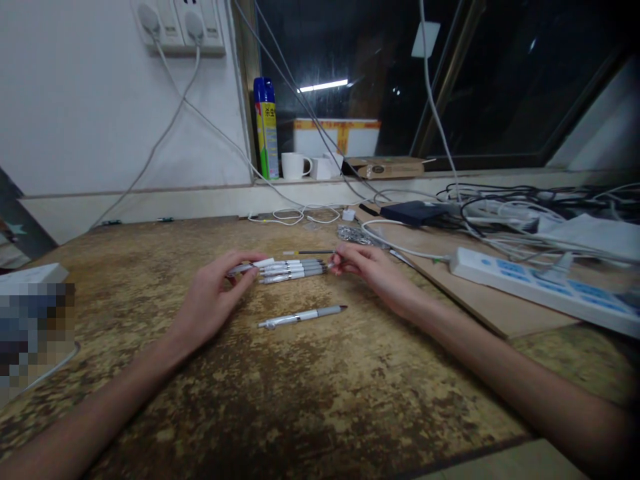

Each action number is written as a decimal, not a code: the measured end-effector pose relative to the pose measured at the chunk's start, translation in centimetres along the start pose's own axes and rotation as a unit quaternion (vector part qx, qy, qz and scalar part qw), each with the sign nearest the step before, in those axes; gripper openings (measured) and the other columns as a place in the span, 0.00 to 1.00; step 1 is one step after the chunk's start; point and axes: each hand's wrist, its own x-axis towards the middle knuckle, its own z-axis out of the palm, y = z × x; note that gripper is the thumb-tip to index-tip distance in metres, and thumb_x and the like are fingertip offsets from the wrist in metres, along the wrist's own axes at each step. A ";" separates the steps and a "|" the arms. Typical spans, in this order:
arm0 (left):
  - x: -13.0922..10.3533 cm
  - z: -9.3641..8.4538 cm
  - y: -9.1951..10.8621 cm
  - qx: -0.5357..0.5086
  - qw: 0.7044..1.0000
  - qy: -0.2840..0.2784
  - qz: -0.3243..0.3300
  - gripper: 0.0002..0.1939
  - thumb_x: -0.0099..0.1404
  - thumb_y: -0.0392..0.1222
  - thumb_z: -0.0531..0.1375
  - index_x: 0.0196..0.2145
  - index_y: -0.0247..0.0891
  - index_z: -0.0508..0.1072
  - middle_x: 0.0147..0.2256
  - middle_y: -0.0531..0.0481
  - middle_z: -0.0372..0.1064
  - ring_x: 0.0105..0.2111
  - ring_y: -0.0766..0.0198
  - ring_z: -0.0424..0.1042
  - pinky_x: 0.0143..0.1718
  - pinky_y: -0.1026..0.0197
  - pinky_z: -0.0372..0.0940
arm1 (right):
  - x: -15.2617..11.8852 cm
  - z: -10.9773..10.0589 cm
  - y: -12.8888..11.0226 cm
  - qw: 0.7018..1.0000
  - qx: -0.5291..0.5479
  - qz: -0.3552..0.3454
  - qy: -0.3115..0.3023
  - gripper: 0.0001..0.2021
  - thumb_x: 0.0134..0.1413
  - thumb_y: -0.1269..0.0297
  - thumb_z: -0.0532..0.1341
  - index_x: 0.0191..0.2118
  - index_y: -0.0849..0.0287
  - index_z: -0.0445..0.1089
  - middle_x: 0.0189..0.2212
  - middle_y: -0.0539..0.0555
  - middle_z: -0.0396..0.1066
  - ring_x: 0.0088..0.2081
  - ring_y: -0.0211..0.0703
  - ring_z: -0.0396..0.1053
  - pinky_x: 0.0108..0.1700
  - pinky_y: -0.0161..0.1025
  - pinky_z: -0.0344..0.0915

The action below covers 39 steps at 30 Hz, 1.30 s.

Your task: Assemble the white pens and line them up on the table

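Several white and grey pens (293, 271) lie side by side in a row on the worn wooden table. My left hand (213, 283) is closed at the row's left end, with thumb and index finger around a white-and-grey pen part (250, 266). Just off the row's right end, the fingertips of my right hand (363, 267) are pinched together; what is between them is too small to make out. A thin dark pen refill (313, 253) lies behind the row, its right end by my right fingers. Nearer to me, one separate click pen (303, 317) rests on the table.
At right, a white power strip (540, 287) sits on a brown board (480, 307) beside tangled cables (500, 207). A clear plastic bag (360, 235) lies behind my right hand. On the sill stand a spray can (267, 130) and a white mug (293, 165).
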 end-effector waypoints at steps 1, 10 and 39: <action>0.0 0.0 0.0 0.001 1.000 -0.001 -0.002 0.15 0.73 0.49 0.56 0.52 0.45 0.76 0.51 0.48 0.76 0.46 0.55 0.74 0.45 0.55 0.67 | 0.0 0.0 0.0 1.000 -0.018 -0.006 -0.007 0.18 0.62 0.48 0.59 0.31 0.59 0.73 0.34 0.54 0.75 0.39 0.44 0.70 0.48 0.41 0.65; -0.1 -0.2 -0.1 -0.004 1.000 0.011 -0.013 0.16 0.72 0.50 0.57 0.51 0.45 0.76 0.50 0.48 0.77 0.45 0.54 0.75 0.46 0.54 0.68 | -0.1 -0.5 0.2 0.987 -0.135 -0.080 -0.026 0.15 0.62 0.52 0.60 0.32 0.57 0.74 0.34 0.53 0.76 0.40 0.47 0.70 0.47 0.44 0.63; 0.0 -0.1 -0.2 -0.002 1.000 0.002 -0.015 0.18 0.71 0.53 0.56 0.51 0.44 0.77 0.49 0.48 0.78 0.42 0.54 0.75 0.45 0.55 0.69 | 0.1 -0.9 0.5 0.992 -0.109 -0.058 -0.021 0.14 0.60 0.51 0.63 0.35 0.57 0.77 0.35 0.54 0.77 0.41 0.46 0.72 0.50 0.45 0.64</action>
